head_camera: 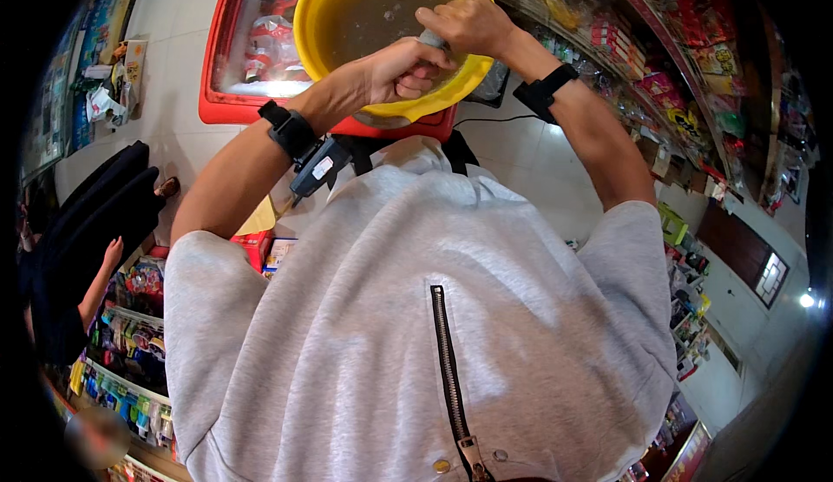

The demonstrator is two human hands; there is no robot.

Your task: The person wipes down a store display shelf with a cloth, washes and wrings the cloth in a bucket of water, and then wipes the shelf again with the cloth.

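A yellow plastic basin [304, 30] holds murky brownish water [384, 10] with a few bubbles on it. Both fists meet above its near right side, gripping a grey cloth [431, 39] that is bunched tight between them. My left hand [405, 71] is closed round the lower end, palm side partly turned up. On the upper end, my right hand [474, 25] is clenched, knuckles towards the far side. Most of the cloth is hidden inside the fingers. Under the basin is a red-framed chest freezer [209, 72] with packaged goods [270, 43] visible through its top.
Shelves of packaged goods [651, 72] run along the right. A black cable [498, 118] crosses the tiled floor [520, 156]. By my left forearm is a dark device with a label [322, 166]. Another person in dark clothes [97, 202] is at the left, near stocked shelves [130, 345].
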